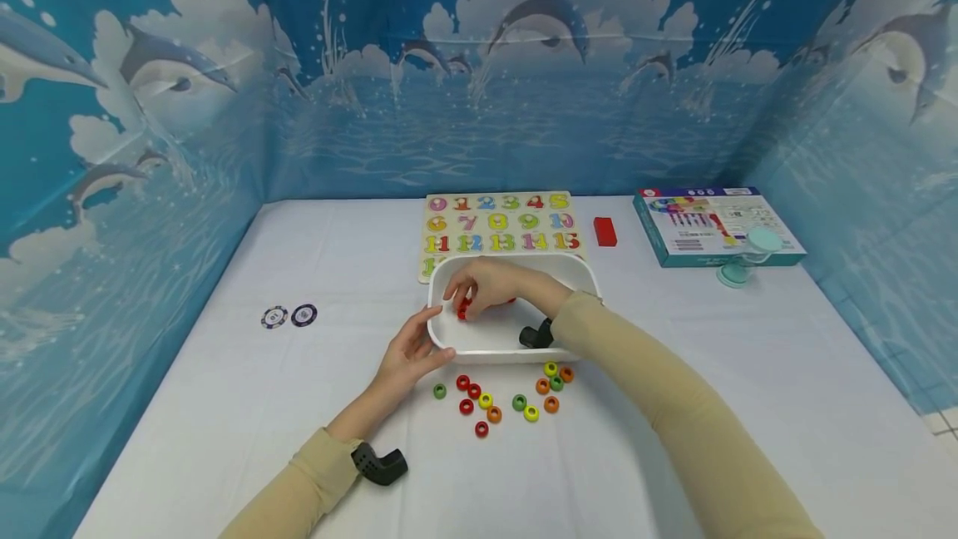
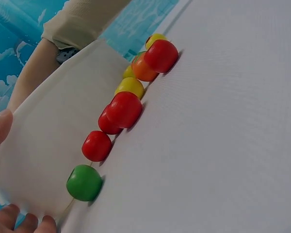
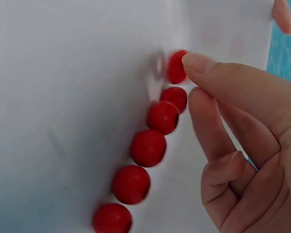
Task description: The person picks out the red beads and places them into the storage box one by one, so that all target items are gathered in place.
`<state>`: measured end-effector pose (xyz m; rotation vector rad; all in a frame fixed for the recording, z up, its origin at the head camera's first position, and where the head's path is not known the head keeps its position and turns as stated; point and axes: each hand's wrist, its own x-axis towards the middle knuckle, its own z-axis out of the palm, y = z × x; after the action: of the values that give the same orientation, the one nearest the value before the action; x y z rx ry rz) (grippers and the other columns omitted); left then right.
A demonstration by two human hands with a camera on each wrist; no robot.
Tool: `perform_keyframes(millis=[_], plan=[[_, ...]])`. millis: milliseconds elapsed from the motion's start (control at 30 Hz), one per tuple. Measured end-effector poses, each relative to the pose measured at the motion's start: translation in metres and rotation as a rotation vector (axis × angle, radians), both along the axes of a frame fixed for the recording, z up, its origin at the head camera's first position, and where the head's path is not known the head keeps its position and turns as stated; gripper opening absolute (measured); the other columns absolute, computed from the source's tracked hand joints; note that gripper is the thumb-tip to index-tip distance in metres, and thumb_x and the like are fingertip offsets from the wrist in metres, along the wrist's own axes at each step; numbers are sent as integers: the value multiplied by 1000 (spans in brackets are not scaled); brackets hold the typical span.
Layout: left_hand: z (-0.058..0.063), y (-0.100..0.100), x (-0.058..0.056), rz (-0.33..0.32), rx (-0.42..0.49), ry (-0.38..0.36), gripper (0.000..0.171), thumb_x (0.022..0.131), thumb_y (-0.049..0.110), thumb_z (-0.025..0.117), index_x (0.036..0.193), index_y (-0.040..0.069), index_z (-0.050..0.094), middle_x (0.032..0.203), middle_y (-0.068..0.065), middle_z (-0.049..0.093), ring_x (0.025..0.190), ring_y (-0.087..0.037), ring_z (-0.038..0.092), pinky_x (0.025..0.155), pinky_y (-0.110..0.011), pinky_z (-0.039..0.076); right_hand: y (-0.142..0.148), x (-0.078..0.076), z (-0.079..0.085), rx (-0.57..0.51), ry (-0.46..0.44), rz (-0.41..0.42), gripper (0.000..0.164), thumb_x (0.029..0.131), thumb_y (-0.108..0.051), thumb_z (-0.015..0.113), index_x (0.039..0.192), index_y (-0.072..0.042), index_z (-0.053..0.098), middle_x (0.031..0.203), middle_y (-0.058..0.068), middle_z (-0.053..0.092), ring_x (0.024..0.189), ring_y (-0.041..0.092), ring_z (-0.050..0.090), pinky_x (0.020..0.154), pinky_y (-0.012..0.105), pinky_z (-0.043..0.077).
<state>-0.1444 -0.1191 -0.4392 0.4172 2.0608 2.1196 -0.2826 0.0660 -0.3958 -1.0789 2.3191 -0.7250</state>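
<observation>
A white tray [image 1: 486,356] stands mid-table, with red beads inside. My right hand [image 1: 486,283] reaches into it; in the right wrist view its thumb and forefinger pinch a red bead [image 3: 177,67]. Several more red beads [image 3: 148,148] lie in a line along the tray's bottom edge. With thumb and fingers spread, my left hand [image 1: 407,356] rests against the tray's front left corner. In front of the tray lie loose beads: red [image 1: 466,407], green [image 2: 84,183], yellow [image 1: 531,413] and orange [image 1: 551,404].
Behind the tray lies a number puzzle board [image 1: 501,223], partly covered by it. A red block [image 1: 604,232] is to its right. Farther right are a flat box [image 1: 711,227] and a mint-green object [image 1: 735,274]. Two round chips [image 1: 303,315] lie at left.
</observation>
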Motion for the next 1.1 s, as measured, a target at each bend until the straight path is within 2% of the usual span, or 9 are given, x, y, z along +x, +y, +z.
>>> perform_keyframes(millis=[100, 233, 333, 433, 567, 733, 933, 1100], plan=[[0, 0, 1, 1, -5, -8, 64, 81, 4, 64, 136, 4, 31, 147, -9, 11, 132, -19, 17, 102, -28, 28, 6, 2, 13, -23, 36, -17, 36, 74, -11, 72, 109, -14, 63, 91, -7, 66, 72, 11, 56, 62, 24, 50], [1, 1, 2, 0, -11, -12, 65, 81, 6, 65, 136, 5, 31, 147, -8, 11, 132, -19, 17, 102, -27, 28, 19, 15, 48, -112, 112, -45, 36, 77, -15, 70, 111, -14, 61, 96, -4, 65, 72, 11, 56, 62, 26, 50], [2, 1, 2, 0, -14, -13, 65, 81, 7, 65, 136, 5, 31, 147, -7, 11, 132, -19, 17, 102, -26, 28, 30, 34, 70, -201, 158, -41, 34, 78, -17, 70, 111, -15, 61, 98, -4, 64, 73, 9, 57, 60, 27, 50], [2, 1, 1, -2, -10, -11, 65, 81, 6, 65, 136, 6, 31, 147, -6, 12, 132, -18, 17, 102, -26, 28, 40, 61, 76, -255, 183, -4, 31, 78, -18, 69, 109, -17, 62, 98, -5, 63, 73, 6, 57, 58, 26, 50], [2, 1, 0, -2, -8, -1, 64, 81, 6, 64, 136, 7, 32, 147, -6, 12, 132, -18, 18, 103, -27, 27, 46, 99, 63, -244, 170, 29, 25, 79, -19, 69, 103, -21, 63, 93, -8, 63, 75, 2, 56, 59, 22, 51], [3, 1, 1, 4, -16, 5, 64, 81, 6, 65, 136, 5, 31, 147, -7, 12, 132, -17, 17, 103, -28, 26, 46, 134, 29, -204, 135, 71, 20, 79, -22, 69, 98, -23, 65, 86, -12, 62, 74, 1, 54, 59, 17, 49], [4, 0, 2, 10, -23, 5, 65, 80, 6, 65, 136, 5, 31, 147, -8, 12, 132, -18, 17, 103, -28, 27, 41, 150, -12, -190, 209, 170, 21, 77, -25, 70, 97, -24, 65, 81, -17, 59, 66, -7, 49, 56, 11, 44], [4, 1, 2, 7, -27, -2, 65, 81, 6, 65, 136, 6, 31, 147, -8, 12, 132, -17, 18, 102, -28, 28, 36, 152, -27, -164, 267, 184, 22, 75, -28, 72, 96, -27, 66, 71, -20, 55, 59, -9, 43, 52, 8, 38]])
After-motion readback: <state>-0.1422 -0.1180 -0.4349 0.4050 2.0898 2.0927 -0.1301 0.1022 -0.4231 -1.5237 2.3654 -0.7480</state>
